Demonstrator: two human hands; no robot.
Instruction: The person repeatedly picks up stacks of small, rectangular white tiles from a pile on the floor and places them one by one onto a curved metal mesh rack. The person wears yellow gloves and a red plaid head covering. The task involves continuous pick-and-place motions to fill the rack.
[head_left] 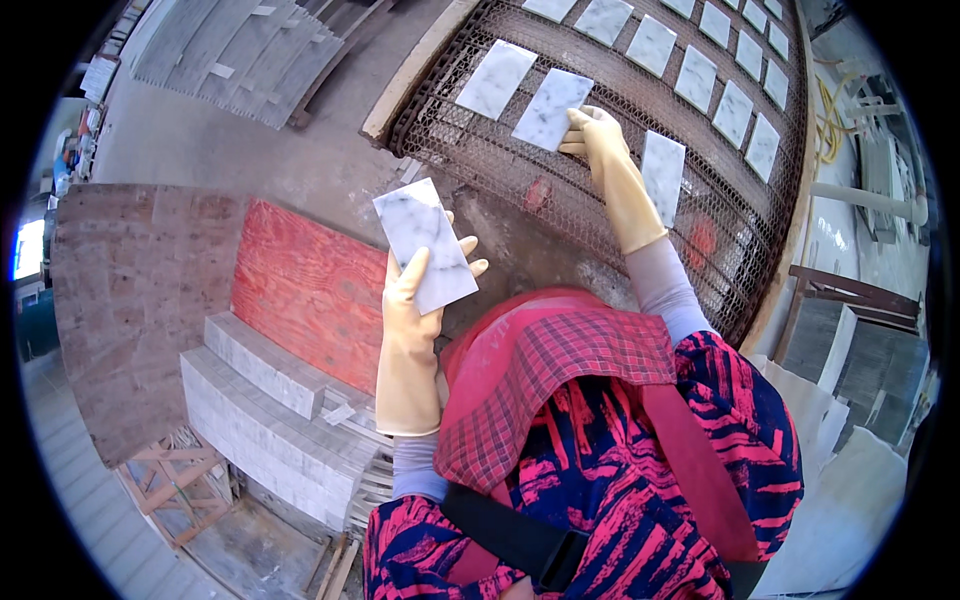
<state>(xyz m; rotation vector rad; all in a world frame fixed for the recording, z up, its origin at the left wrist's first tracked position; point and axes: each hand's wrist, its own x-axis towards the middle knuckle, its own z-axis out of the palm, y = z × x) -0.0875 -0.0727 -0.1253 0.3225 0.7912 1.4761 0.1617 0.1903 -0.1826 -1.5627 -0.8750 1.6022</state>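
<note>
My left hand (408, 318), in a cream rubber glove, grips a white marble tile (424, 238) with grey veins, thumb across its face and fingers behind. It holds this tile up in the air, short of the belt's near left corner. On the wire mesh conveyor belt (640, 105) lies another marble tile (552, 108). My right hand (598, 145), gloved alike, has its fingers closed at that tile's right edge; the fingertips' undersides are hidden. One tile (497, 78) lies just left of it, and another tile (662, 177) lies beside my right wrist.
Farther along the belt, several similar tiles (696, 78) lie in rows. At left, stacked grey stone strips (270, 410) stand before a red board (305, 290) and a brown board (140, 300). Grey slabs (235, 55) lie at the far left. A white pipe (865, 198) runs at right.
</note>
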